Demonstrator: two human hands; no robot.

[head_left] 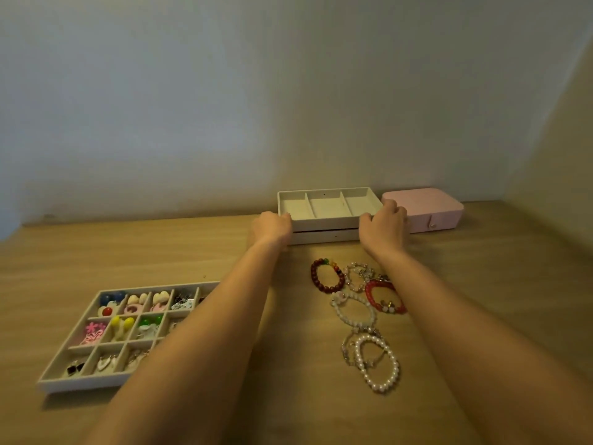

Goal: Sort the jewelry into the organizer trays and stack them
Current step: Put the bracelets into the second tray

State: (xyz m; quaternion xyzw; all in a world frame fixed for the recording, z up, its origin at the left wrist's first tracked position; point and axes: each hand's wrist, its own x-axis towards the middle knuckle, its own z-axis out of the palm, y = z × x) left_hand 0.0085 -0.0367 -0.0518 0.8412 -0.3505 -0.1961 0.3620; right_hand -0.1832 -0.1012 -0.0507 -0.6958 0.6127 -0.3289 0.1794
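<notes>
Tray (325, 221) between left grip (272, 228), right grip (383, 226)

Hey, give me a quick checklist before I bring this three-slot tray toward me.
1. Left hand and right hand grip the ends of the top tray: ok.
2. Top tray's three compartments empty: ok.
3. Top tray free of the lower tray: cannot tell.
4. Space on the table just in front free for setting down: not ok, bracelets lie there.
5. Right hand clear of the pink box: cannot tell.
</notes>
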